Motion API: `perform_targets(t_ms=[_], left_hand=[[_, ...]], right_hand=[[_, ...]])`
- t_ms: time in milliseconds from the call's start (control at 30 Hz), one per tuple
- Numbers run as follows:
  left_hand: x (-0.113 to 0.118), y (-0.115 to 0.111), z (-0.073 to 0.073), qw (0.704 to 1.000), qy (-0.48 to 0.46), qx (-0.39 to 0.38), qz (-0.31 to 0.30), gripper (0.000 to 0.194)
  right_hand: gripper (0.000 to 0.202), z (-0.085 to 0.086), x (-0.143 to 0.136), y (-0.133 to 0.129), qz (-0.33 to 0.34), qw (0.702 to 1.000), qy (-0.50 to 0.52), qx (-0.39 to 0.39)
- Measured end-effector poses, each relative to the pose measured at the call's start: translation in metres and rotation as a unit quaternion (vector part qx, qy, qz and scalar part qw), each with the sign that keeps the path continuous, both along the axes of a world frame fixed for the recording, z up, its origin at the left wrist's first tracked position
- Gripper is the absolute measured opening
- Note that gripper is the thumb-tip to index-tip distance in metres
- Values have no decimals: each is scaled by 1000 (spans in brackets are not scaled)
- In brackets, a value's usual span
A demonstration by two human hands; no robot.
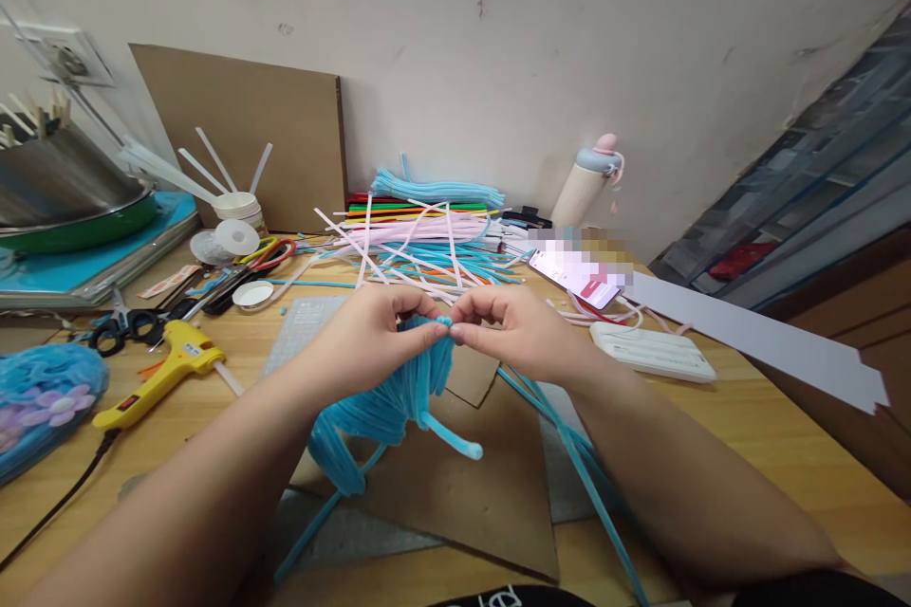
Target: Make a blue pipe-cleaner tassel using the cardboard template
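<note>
Over the cardboard (491, 484) at the near middle of the surface (775, 417), I've got the blue fuzzy bundle (384, 413) up in both hands. Left hand (370, 332): thumb and index narrow, pinching the bundle's top edge. Right hand (509, 327): matching pinch, fingertips nearly meeting the left's at the same spot. Exact strand in each pinch too small to tell. One blue end (455, 441) pokes out free, toward lower right; loose blue strands (593, 493) run by the right forearm. Can't tell if the bundle's underside touches the cardboard.

Step in hand, my read: fine fingertip work on the strand tips up top, probably twisting or joining them. Next move calls for the left pinch as anchor, right fingers doing small turns, no hard tugging; soft loops would likely squash or slip out of order.

Glue gun (163, 375) lies to the left, well apart from the fingers, scissors (128, 318) just beyond. Pipe-cleaner pile (427, 232) sits behind the hands; phone (569, 277) and white power bank (651, 351) off right.
</note>
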State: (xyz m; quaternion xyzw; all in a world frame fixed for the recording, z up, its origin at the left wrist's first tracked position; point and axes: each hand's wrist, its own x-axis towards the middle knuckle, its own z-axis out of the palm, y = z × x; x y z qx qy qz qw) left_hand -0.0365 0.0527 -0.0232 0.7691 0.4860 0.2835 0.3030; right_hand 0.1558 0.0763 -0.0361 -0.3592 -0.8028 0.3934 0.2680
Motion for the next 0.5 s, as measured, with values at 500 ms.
perform_targets(t_ms=[500], left_hand=[[2,-1,0,999,-29,-24,1,20]], right_hand=[[14,5,2,-1,-21,1000,19,-4]])
